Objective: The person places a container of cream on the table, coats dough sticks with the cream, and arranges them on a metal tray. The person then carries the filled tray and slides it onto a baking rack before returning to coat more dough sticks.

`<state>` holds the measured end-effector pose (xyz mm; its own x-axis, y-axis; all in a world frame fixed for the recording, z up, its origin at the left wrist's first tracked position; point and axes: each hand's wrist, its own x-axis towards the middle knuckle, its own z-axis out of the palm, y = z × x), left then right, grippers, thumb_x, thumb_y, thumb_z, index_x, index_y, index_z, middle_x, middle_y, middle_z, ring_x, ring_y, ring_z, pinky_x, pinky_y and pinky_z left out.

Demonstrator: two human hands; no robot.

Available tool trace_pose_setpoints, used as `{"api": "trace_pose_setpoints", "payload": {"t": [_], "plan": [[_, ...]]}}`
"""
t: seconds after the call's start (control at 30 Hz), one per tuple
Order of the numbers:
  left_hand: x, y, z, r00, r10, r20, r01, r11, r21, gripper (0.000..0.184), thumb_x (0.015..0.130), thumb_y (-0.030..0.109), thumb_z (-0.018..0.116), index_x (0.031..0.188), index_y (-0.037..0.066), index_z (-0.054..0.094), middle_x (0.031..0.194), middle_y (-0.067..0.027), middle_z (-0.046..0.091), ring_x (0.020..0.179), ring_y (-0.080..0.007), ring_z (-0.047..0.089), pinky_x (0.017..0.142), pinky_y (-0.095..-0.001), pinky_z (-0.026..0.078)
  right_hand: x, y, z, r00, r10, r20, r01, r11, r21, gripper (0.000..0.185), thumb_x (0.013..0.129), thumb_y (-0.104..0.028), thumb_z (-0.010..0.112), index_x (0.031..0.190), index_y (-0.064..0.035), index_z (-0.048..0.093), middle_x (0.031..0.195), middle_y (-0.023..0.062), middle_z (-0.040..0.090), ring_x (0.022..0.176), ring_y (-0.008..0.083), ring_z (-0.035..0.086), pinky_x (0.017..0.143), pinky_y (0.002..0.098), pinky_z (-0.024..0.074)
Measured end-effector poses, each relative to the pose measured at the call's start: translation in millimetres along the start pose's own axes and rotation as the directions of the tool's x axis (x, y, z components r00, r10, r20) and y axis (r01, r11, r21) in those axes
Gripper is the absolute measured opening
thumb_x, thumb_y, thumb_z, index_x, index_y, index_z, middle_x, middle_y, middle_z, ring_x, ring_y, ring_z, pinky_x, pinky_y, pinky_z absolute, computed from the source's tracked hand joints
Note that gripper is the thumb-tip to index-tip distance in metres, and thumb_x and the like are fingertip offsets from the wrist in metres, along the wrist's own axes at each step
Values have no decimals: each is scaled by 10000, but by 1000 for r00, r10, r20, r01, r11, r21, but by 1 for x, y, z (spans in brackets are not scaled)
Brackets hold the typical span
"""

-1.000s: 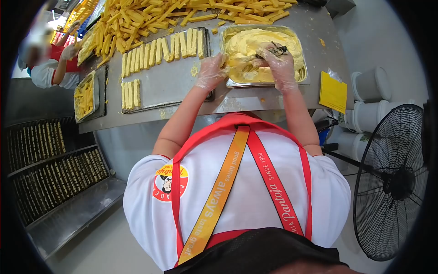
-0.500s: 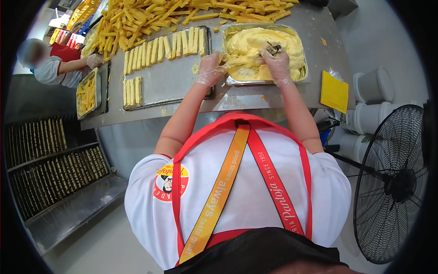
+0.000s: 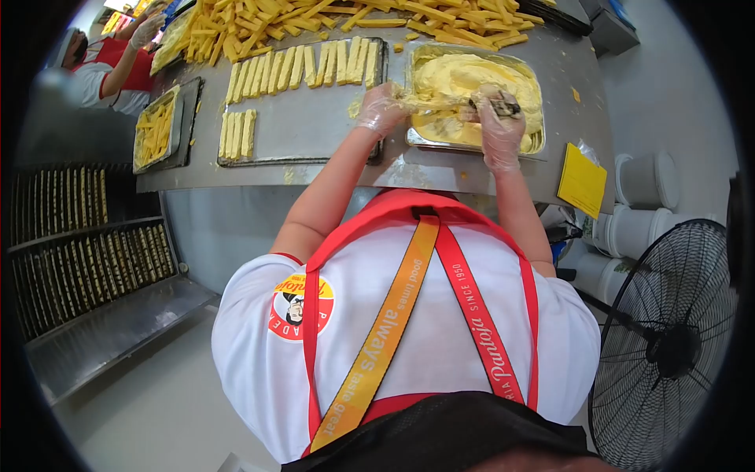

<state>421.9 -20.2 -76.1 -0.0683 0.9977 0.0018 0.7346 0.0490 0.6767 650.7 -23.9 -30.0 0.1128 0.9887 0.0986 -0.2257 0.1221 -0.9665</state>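
Note:
My gloved left hand [image 3: 383,108] is at the left rim of a metal pan [image 3: 475,148], its fingers closed on one end of a cream-coated stick [image 3: 434,103]. Over the pan's pale yellow cream [image 3: 464,75], my gloved right hand [image 3: 500,126] is closed round a dark, cream-smeared tool whose shape I cannot make out. To the left lies a flat baking tray [image 3: 303,126]. Along its far edge runs a row of coated sticks [image 3: 303,67], and a few more coated sticks [image 3: 237,134] lie at its near left corner.
Yellow sticks [image 3: 267,20] are heaped at the back of the metal table [image 3: 582,118]. A smaller pan [image 3: 157,130] of sticks stands at the left, near a co-worker [image 3: 118,75]. A yellow pad [image 3: 583,180] lies at the right edge. Beyond are buckets [image 3: 646,179], a fan [image 3: 664,346] and racks [image 3: 86,259].
The view has shifted, so the table's contents appear farther right. The stick now shows between my hands over the pan's left side. The co-worker's hand has risen away from the smaller pan.

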Motion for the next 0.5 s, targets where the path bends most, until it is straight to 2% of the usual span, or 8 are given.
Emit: {"api": "trace_pose_setpoints", "payload": {"t": [0.03,0.07,0.17,0.2,0.3,0.37,0.47,0.5], "plan": [[-1,4,0,997,-69,29,69,998,-7,397,637,344,802,837,25,674,841,-202,681,794,-352,654,734,-408,518,-3,-3,4,1000,-11,-2,11,996,89,152,867,-38,647,1008,4,609,868,30,634,728,114,624,651,279,539],[-9,9,1,994,-66,-87,56,992,-110,388,636,345,800,828,32,674,818,-195,677,765,-354,651,714,-411,521,3,9,-5,996,46,81,-54,993,106,166,851,-36,658,1005,6,611,872,39,644,717,120,635,639,275,542],[-19,5,-2,994,-22,-107,11,995,-101,356,650,339,788,809,42,671,800,-193,673,747,-359,650,696,-418,518,23,27,-23,984,155,83,-140,976,-164,171,849,-42,670,1006,3,616,874,50,652,700,129,643,632,279,549],[-29,6,-10,993,0,-122,-4,1000,-30,330,691,350,768,826,68,662,763,-176,665,709,-352,648,662,-428,515,28,29,-23,986,159,41,-149,973,-179,168,850,-44,670,1002,3,616,868,49,651,690,130,641,627,281,550],[-53,-42,-26,805,276,-525,-194,959,207,299,736,345,747,857,89,649,733,-162,654,665,-336,642,610,-430,509,22,29,-26,988,142,-55,-151,966,-209,146,854,-44,667,984,1,618,853,50,649,652,134,637,602,278,553],[-79,-81,-63,779,175,-602,25,950,310,246,762,294,740,879,100,642,718,-144,650,643,-323,641,585,-425,506,17,30,-24,992,81,-93,-98,976,-195,114,861,-37,660,962,-2,620,846,57,647,615,135,637,569,264,554],[-112,-137,-106,569,-89,-817,229,972,54,197,751,232,738,826,73,650,725,-161,654,660,-345,645,604,-419,507,15,29,-21,995,12,-95,-34,970,-241,124,863,-30,656,975,0,613,858,60,637,619,140,637,558,267,562],[-121,-158,-114,556,-111,-824,314,946,84,200,744,231,737,813,63,651,727,-168,655,667,-352,646,611,-425,508,16,30,-20,995,37,-89,-55,976,-211,123,866,-29,653,978,1,611,862,60,634,624,141,637,557,267,562]]}}
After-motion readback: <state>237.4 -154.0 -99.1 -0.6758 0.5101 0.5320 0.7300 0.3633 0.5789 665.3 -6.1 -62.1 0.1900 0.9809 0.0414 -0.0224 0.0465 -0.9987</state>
